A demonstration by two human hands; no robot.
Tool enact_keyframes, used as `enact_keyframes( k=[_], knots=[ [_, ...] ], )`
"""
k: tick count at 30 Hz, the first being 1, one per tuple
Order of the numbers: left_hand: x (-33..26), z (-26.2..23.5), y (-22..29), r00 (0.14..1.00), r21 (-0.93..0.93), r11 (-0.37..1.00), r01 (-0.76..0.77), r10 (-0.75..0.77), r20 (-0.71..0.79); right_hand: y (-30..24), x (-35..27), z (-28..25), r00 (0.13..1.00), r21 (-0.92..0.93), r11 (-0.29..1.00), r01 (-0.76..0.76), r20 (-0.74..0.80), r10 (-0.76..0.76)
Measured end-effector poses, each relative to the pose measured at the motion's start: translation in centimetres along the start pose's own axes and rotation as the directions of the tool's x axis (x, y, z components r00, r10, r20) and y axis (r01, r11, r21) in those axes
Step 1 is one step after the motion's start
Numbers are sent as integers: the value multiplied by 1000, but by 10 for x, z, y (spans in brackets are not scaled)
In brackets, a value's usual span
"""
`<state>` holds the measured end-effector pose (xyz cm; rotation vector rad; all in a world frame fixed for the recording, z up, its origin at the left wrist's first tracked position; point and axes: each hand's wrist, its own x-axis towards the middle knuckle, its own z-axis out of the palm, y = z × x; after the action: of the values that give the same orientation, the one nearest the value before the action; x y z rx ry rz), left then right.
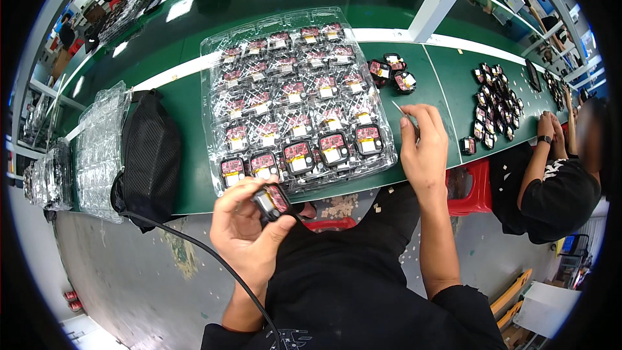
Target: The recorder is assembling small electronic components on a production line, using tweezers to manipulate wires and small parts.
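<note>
My left hand (pixel 249 223) grips a small black square device housing (pixel 272 201), held tilted just off the table's front edge. A red board with white and yellow patches shows inside its open face. My right hand (pixel 424 146) is raised over the table by the tray's right side, thumb and fingers pinched on a thin pale pointed stick (pixel 398 109); its exact kind is unclear. Between and beyond my hands lies a clear plastic tray (pixel 295 185) with rows of similar housings (pixel 298 157) in its pockets. Three or so loose housings (pixel 405 82) lie beyond my right hand.
At the left stand a black mesh bag (pixel 152 155) and clear empty trays (pixel 100 149). A black cable (pixel 207 246) runs across my left forearm. More housings (pixel 495 104) lie in a cluster at right, near a seated co-worker (pixel 557 181). A red stool (pixel 470 188) stands beside me.
</note>
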<state>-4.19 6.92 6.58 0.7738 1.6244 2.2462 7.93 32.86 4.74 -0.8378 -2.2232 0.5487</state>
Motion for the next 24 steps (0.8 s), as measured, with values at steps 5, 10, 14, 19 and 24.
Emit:
enact_keyframes(
  k=[5,10,14,19,24],
  knots=[
    [34,-25,-9,967,499,838,-218,254,-4,32,19,20,996,-157,987,-17,-88,3],
    [71,-19,-6,939,808,560,-183,344,-26,46,30,27,992,-242,970,-27,-124,-3],
    [81,-17,-3,969,894,444,-66,243,-49,47,32,27,997,-215,976,-25,-83,7],
    [83,-15,-6,969,945,328,-16,237,-65,40,27,23,997,-188,981,-40,-79,25],
    [79,-16,-3,993,935,353,23,101,-63,32,21,9,988,-126,992,-16,-152,-4]
  ],
)
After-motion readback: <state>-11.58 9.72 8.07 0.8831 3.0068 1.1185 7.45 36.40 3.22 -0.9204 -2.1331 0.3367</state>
